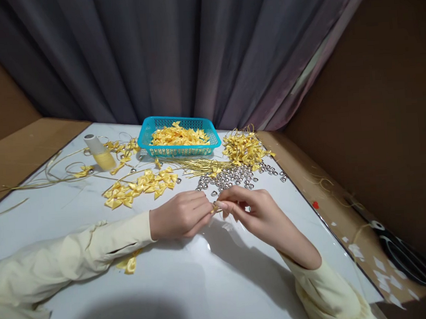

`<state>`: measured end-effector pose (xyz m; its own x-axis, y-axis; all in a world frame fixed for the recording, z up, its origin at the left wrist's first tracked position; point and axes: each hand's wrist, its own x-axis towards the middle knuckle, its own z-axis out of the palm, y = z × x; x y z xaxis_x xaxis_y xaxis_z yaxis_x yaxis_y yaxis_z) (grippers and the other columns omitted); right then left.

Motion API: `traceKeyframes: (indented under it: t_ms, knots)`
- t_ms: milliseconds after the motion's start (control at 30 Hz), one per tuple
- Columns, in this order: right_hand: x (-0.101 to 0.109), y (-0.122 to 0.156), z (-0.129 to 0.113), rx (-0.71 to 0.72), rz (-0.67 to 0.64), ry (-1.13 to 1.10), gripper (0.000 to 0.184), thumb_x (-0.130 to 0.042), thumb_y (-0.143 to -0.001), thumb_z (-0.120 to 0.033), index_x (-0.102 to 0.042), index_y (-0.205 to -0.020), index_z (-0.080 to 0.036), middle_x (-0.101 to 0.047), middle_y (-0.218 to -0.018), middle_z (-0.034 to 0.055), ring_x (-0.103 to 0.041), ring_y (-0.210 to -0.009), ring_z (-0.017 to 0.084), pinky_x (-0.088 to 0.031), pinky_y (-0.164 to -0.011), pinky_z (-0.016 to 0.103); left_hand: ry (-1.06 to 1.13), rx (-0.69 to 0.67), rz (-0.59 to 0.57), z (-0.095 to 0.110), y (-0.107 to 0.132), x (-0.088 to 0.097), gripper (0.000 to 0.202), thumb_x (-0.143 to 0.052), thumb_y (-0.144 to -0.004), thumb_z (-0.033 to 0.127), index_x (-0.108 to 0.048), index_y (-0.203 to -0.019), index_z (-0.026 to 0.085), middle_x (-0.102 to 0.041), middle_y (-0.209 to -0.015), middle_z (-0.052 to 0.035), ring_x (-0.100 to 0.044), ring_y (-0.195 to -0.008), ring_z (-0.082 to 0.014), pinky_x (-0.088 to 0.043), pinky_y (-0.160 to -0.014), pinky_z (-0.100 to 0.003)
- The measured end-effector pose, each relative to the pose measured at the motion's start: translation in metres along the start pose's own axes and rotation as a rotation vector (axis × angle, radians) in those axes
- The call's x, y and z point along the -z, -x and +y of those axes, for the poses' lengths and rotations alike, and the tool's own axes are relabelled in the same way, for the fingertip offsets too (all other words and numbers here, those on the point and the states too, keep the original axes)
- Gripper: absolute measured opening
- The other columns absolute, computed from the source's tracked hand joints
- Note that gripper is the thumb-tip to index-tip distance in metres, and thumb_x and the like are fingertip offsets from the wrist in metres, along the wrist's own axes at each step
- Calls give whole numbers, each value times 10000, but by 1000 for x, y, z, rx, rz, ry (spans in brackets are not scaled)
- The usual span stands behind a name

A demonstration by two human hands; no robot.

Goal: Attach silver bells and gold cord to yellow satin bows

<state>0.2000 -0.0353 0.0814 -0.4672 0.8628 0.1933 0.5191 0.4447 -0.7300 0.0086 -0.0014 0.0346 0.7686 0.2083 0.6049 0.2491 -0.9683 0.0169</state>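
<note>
My left hand [182, 214] and my right hand [254, 212] meet above the middle of the white tabletop [163, 287]. Both are closed, with thumbs and fingertips pinching a short piece of gold cord [215, 209]. Most of the cord is hidden by the fingers. Just beyond the fingertips lies a scatter of small silver bead-like pieces [232, 177]. A loose group of yellow ribbon bows [142, 185] rests past my left hand. Another yellow bow [130, 263] shows partly from under my left sleeve.
A blue basket [145, 142] of yellow bows stands at the back. Beside it are a bundle of gold cords [201, 166] and a heap of corded bows [246, 148]. A white-capped bottle [100, 154] stands left. Black-handled scissors [402, 254] and paper scraps [380, 265] lie right.
</note>
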Motion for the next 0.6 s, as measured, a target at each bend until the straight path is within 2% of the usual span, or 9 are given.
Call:
traceKeyframes:
  t_ms: [100,267,333,433,500,600]
  knots:
    - [2,0,-2,-60,67,-118,156,-514,-904,-262,-616,-852,-158,-630,-663,7,-497,-486,79,-386,-481,194,12,45,50,-1,0,0,281,-336,-902,108,-542,-712,135,-558,-598,-61,-457,-577,-169,-397,-533,-289]
    - [8,-2,4,-176,324,-246,159,-593,-842,-297,-623,-820,-142,-607,-657,13,-485,-457,78,-378,-417,199,81,100,149,-2,0,-1,235,-365,-904,105,-524,-735,141,-561,-605,-57,-456,-576,-161,-408,-530,-283]
    - [10,-5,10,-235,267,-241,152,-626,-809,-289,-643,-817,-138,-574,-603,-3,-475,-459,78,-353,-403,194,115,111,185,-2,1,-2,206,-382,-901,96,-525,-758,136,-571,-618,-61,-464,-585,-160,-421,-541,-284]
    - [10,-10,20,-310,35,-315,167,-635,-780,-287,-670,-829,-131,-528,-525,-28,-424,-412,67,-312,-374,193,150,113,220,-2,1,-2,184,-396,-900,85,-524,-775,129,-576,-621,-63,-464,-581,-158,-427,-544,-286]
    - [7,-12,25,-331,-74,-412,183,-634,-769,-298,-679,-826,-130,-529,-522,-31,-410,-395,59,-304,-365,192,162,114,231,-2,1,-2,185,-396,-901,85,-522,-774,131,-572,-613,-59,-458,-570,-156,-422,-531,-283]
    - [3,-13,27,-322,-119,-547,177,-674,-733,-302,-692,-795,-136,-546,-544,-27,-428,-415,55,-305,-365,184,169,120,234,-1,1,-2,190,-395,-901,89,-525,-770,132,-571,-607,-57,-454,-563,-153,-417,-520,-282]
